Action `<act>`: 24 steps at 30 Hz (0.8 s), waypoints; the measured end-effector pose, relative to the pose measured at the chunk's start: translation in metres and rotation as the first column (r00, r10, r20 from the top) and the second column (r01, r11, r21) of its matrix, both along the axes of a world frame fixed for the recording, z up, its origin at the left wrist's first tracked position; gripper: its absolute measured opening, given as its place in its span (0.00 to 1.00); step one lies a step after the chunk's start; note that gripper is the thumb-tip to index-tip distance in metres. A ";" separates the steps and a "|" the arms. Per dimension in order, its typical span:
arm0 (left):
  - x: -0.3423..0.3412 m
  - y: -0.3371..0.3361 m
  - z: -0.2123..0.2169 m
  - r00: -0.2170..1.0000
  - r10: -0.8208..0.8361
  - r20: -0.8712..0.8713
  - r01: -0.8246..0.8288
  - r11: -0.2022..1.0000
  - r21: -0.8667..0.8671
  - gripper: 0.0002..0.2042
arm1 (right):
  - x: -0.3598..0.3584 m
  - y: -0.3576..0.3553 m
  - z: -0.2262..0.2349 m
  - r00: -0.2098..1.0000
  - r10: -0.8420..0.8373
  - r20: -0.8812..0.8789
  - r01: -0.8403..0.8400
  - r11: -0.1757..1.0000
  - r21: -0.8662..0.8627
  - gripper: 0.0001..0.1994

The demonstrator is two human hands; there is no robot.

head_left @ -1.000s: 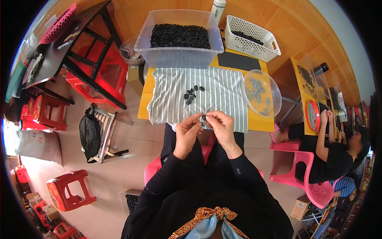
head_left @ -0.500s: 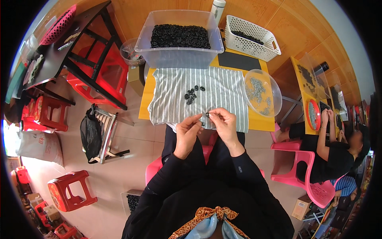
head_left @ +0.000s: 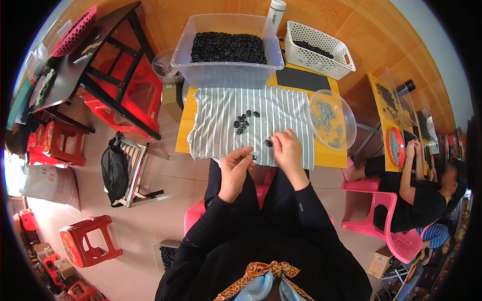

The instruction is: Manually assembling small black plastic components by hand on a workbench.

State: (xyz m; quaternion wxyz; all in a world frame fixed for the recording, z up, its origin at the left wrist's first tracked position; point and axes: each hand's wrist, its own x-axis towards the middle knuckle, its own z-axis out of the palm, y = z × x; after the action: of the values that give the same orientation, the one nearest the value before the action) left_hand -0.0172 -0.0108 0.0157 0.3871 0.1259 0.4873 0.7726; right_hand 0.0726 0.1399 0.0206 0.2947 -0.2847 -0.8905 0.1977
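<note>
My left hand (head_left: 235, 171) is closed near the front edge of the striped cloth, with a small black part (head_left: 254, 157) at its thumb and fingertips. To its right, my right hand (head_left: 287, 152) is slightly raised, fingers bent together. A black oval piece (head_left: 268, 143) shows at those fingertips, over the cloth; part of the grip is hidden. Farther back, several similar black pieces (head_left: 242, 123) lie in a loose group on the grey-and-white striped cloth (head_left: 211, 118).
A clear bin (head_left: 226, 75) full of black pieces stands at the back, beside a white perforated basket (head_left: 321, 52). A round clear tray (head_left: 347, 123) of small metal parts sits at the right. Another person (head_left: 422, 193) works at a table on the far right.
My hands have drawn apart. The right hand has shifted up and slightly right, with the black oval piece at its fingertips. My left hand has barely moved.
</note>
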 end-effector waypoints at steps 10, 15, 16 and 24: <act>0.001 0.001 0.003 0.999 -0.036 -0.021 0.036 0.999 -0.002 0.11 | 0.000 -0.017 -0.014 0.990 0.100 -0.104 -0.080 0.980 0.184 0.04; 0.002 0.000 0.004 0.997 -0.056 -0.048 0.056 0.998 0.002 0.12 | 0.005 -0.028 -0.004 0.897 -0.073 -0.435 -0.259 0.710 -0.655 0.02; 0.003 -0.001 0.005 0.996 -0.065 -0.060 0.066 0.998 0.008 0.12 | 0.006 -0.030 0.000 0.862 -0.171 -0.478 -0.336 0.514 -0.789 0.02; 0.006 0.001 0.007 0.994 -0.085 -0.063 0.086 0.996 0.015 0.13 | 0.011 -0.043 0.002 0.859 -0.112 -0.500 -0.402 0.458 -0.793 0.04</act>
State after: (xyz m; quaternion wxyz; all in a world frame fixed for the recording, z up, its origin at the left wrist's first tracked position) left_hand -0.0115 -0.0100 0.0225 0.4032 0.1739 0.4866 0.7553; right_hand 0.0837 0.0966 0.0223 0.3003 -0.2550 -0.5769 0.7155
